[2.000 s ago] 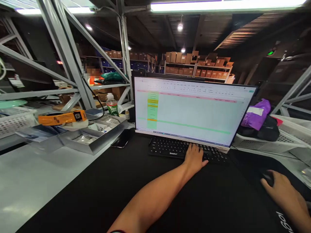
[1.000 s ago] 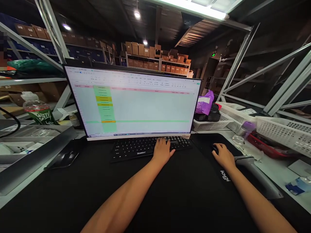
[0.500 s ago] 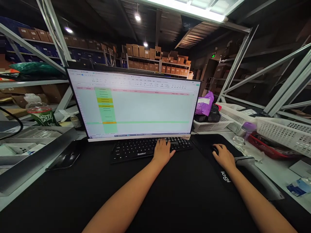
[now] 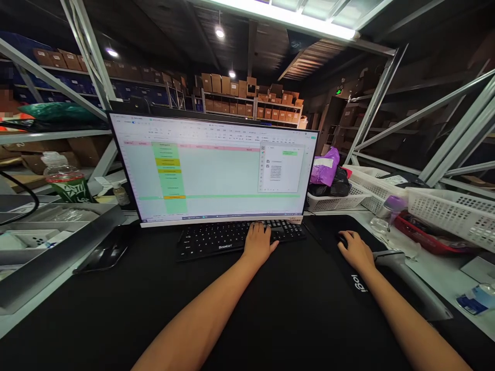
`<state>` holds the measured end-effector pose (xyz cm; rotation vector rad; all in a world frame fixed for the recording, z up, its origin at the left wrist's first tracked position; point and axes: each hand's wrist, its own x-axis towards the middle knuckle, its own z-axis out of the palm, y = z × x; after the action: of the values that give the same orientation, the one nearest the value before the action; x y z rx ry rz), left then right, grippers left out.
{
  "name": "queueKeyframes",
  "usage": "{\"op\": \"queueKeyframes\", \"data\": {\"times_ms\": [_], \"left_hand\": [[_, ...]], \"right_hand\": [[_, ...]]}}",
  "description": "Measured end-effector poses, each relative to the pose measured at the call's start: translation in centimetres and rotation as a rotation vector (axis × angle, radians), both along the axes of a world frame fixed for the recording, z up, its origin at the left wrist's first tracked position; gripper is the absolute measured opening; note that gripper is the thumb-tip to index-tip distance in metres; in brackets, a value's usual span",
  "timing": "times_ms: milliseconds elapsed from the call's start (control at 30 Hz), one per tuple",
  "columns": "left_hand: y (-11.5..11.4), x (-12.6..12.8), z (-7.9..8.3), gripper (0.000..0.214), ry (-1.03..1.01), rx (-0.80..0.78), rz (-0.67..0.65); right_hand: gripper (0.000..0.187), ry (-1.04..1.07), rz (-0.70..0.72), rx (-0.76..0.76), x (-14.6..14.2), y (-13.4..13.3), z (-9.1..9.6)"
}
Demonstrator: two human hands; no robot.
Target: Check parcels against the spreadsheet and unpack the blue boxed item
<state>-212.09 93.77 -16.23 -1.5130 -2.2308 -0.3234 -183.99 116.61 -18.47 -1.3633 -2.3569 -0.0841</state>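
My left hand (image 4: 258,244) rests flat on the right part of a black keyboard (image 4: 216,238), fingers spread over the keys. My right hand (image 4: 356,251) is cupped over a black mouse (image 4: 341,238) on a black desk mat (image 4: 270,304). Behind the keyboard stands a wide monitor (image 4: 209,170) with a spreadsheet and a small window at its right side.
A phone (image 4: 104,253) lies left of the keyboard beside a grey tray (image 4: 58,252) and a green-labelled bottle (image 4: 64,180). White baskets (image 4: 452,211) and a purple bag (image 4: 324,166) sit to the right, with a grey scanner (image 4: 410,281) by my right forearm. Shelves of cardboard boxes (image 4: 247,98) stand behind.
The view swung right and settled. A small window has appeared at the right side of the screen. Both hands stay on the keyboard and the mouse.
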Motion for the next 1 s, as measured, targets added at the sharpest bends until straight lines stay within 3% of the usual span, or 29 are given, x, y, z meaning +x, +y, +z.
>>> {"op": "queueKeyframes", "data": {"times_ms": [567, 1000], "left_hand": [[0.1, -0.1, -0.3, 0.056, 0.011, 0.018, 0.004], [0.1, 0.0, -0.2, 0.058, 0.048, -0.004, 0.026]], "right_hand": [[0.056, 0.095, 0.052, 0.03, -0.1, 2.5, -2.1], [0.051, 0.081, 0.098, 0.017, -0.5, 2.1, -1.6]]}}
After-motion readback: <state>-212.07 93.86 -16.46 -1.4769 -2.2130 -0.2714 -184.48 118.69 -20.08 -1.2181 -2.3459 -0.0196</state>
